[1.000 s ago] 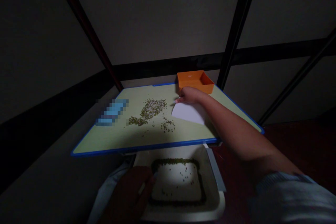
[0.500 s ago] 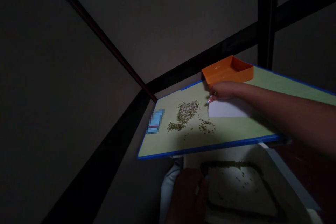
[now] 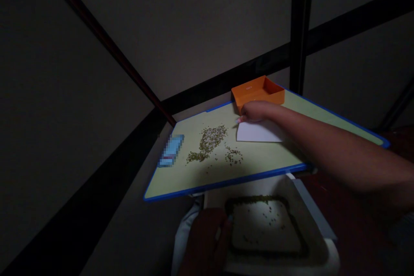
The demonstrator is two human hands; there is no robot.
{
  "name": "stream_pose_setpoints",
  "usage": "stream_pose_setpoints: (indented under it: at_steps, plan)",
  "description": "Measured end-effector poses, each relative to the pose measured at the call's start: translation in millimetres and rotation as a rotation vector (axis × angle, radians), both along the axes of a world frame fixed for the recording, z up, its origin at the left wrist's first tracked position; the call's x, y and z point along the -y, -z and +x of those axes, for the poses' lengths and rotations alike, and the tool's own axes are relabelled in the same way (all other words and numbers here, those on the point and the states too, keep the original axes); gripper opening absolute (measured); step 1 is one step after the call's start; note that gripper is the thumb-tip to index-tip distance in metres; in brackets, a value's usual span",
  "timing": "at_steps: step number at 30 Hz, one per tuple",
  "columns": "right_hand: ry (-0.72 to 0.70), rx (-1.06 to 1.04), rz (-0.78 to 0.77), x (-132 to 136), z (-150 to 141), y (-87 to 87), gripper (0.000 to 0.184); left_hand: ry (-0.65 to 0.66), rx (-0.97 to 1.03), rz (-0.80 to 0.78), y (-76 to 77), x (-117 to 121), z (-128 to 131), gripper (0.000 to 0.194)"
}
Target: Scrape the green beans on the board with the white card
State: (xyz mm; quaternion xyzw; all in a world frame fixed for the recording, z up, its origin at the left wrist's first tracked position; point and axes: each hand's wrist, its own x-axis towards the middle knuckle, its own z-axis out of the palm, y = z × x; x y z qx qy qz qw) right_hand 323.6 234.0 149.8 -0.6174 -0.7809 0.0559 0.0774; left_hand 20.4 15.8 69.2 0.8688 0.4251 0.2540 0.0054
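As we look down through the head view, right hand [image 3: 257, 110]: fingers bent, mostly closed, at the upper edge of the white sheet [image 3: 258, 133]; whether it grips this, we cannot tell.
Left hand [image 3: 205, 237]: in shadow, fingers curled at the left side of the pale bin [image 3: 332, 254]; what it holds, we cannot tell.
Grains [image 3: 211, 136]: loose patches on the yellowish table [image 3: 171, 181], just left of the sheet; more lie in the bin.
Orange tray [image 3: 249, 88]: directly behind the right hand.
Sheet beside grains: we judge the step in hand is handling the sheet; moving it calls for a firm pinch, without scattering grains.
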Motion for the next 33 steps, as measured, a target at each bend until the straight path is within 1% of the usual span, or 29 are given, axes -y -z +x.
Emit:
stream_pose_setpoints:
  at_steps: [3, 6, 11, 13, 17, 19, 22, 28, 31, 33]
  plan:
    - [-0.026, -0.031, 0.002, 2, 0, -2.8, 0.036, -0.013, 0.0, 0.007, 1.1, -1, 0, 0.031]
    - [-0.021, -0.155, 0.016, 3, 1, -5.2, 0.035, -0.008, -0.009, 0.016, 1.5, -1, 0, 0.034]
    - [-0.021, -0.325, 0.058, 2, 5, -5.4, 0.048, -0.004, -0.008, 0.021, -0.3, 1, 0, 0.035]
    - [-0.027, -0.41, 0.076, 0, 7, -4.5, 0.049, -0.001, -0.01, 0.02, -1.0, 1, 0, 0.034]
    - [-0.058, -0.651, 0.033, -4, 7, -2.9, 0.029, -0.003, -0.015, 0.028, -0.8, 0, -1, 0.031]
    - [-0.045, -0.768, 0.005, -5, 6, -2.7, 0.027, 0.0, -0.014, 0.039, -0.1, -1, -1, 0.034]
    - [-0.005, -0.89, 0.011, -5, 5, -2.8, 0.026, -0.002, -0.016, 0.042, 1.8, -2, 0, 0.037]
    - [0.058, -1.0, 0.022, -9, 6, 3.3, 0.016, -0.02, -0.012, 0.028, 1.1, 1, 2, 0.04]
    - [0.077, -1.048, -0.022, -16, 6, 10.8, 0.012, -0.042, 0.005, 0.015, -1.2, 5, 3, 0.038]
    - [0.077, -1.04, -0.049, -20, 6, 15.6, 0.013, -0.052, 0.025, 0.014, -1.0, 5, 4, 0.039]
